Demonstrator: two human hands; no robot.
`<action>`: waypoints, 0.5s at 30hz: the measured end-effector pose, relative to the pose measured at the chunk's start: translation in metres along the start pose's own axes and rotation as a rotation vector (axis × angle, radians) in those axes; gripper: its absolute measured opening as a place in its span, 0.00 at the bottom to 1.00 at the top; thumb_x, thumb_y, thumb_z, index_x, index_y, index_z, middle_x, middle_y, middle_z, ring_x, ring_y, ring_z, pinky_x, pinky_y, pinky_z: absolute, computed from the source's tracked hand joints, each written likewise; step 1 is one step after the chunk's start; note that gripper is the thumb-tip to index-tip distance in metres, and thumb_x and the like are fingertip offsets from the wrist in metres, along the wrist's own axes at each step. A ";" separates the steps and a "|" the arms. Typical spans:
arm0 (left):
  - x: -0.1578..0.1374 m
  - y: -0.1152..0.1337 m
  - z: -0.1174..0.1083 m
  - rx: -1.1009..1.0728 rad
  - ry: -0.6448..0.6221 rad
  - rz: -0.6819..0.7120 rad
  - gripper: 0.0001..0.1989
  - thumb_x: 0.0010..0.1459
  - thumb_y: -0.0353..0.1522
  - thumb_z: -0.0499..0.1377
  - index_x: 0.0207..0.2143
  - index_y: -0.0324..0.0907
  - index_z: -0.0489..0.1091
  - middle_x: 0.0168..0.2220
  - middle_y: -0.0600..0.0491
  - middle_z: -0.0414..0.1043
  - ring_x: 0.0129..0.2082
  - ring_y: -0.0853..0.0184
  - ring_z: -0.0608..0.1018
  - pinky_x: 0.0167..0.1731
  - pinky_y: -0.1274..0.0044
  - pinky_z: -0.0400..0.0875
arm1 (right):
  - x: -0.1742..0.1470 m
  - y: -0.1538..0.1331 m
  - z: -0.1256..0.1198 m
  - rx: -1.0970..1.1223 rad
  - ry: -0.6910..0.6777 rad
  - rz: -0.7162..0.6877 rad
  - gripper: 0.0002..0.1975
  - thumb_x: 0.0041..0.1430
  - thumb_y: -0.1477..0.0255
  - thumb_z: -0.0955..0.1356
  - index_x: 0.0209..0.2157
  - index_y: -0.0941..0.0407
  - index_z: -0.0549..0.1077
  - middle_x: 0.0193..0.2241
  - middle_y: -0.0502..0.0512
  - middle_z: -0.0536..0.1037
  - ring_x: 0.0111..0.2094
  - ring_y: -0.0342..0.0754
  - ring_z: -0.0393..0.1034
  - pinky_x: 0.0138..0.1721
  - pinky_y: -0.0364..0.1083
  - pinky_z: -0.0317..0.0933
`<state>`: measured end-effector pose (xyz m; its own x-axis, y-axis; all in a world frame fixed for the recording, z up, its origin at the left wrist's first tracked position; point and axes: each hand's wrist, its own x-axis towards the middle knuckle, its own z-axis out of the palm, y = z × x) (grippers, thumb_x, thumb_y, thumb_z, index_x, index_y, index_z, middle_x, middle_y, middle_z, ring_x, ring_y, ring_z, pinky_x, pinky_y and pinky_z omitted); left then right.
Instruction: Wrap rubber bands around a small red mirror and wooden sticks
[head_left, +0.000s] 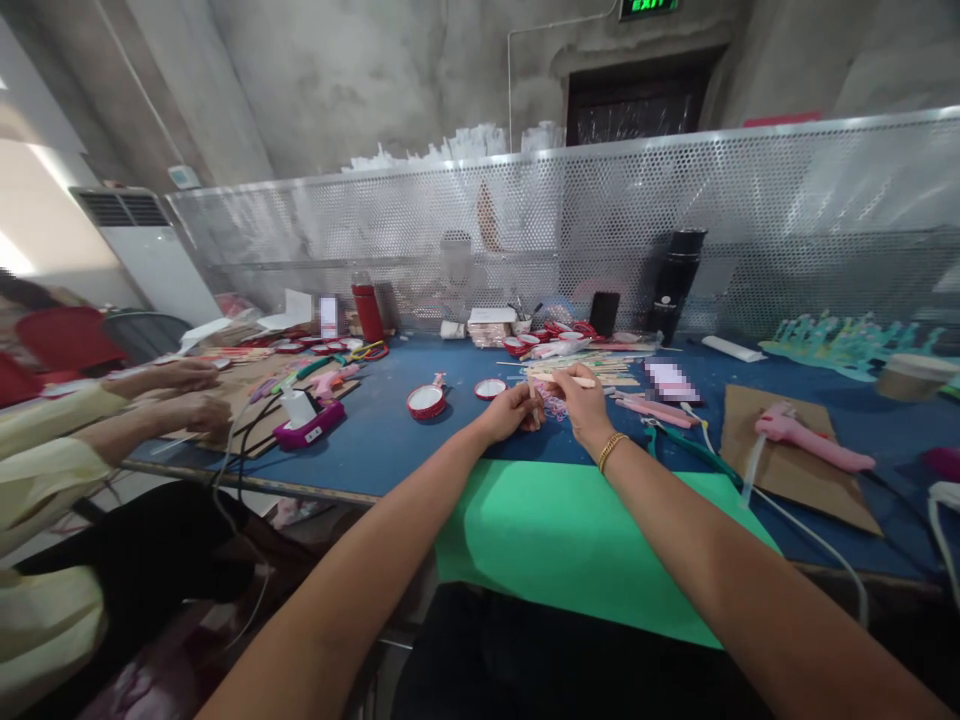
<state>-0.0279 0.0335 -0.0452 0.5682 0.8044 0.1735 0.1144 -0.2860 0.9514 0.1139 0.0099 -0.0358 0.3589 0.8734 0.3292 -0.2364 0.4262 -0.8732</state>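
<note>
My left hand is closed on a thin pale stick that stands nearly upright between its fingers. Close beside it, my right hand pinches a pale, pen-like stick, held almost level. The two hands nearly meet over small pink looped pieces on the blue table. Behind the fingers lies a spread of thin pale sticks. A green sheet hangs over the table's front edge under my forearms.
Pink glue gun rests on cardboard at right, near green-handled pliers. Red-rimmed tape rolls lie left of my hands. A black bottle stands behind. At left, a co-worker's hands work near a purple power strip.
</note>
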 end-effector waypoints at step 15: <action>-0.001 0.000 0.000 0.012 0.005 -0.004 0.13 0.57 0.41 0.58 0.32 0.40 0.62 0.25 0.55 0.72 0.19 0.74 0.71 0.21 0.80 0.65 | 0.002 0.002 -0.002 0.026 0.040 0.024 0.08 0.43 0.68 0.69 0.21 0.54 0.67 0.16 0.45 0.73 0.20 0.42 0.67 0.24 0.41 0.61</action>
<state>-0.0286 0.0333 -0.0454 0.5640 0.8078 0.1711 0.1264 -0.2892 0.9489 0.1157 0.0117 -0.0374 0.3889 0.8733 0.2935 -0.2685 0.4121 -0.8707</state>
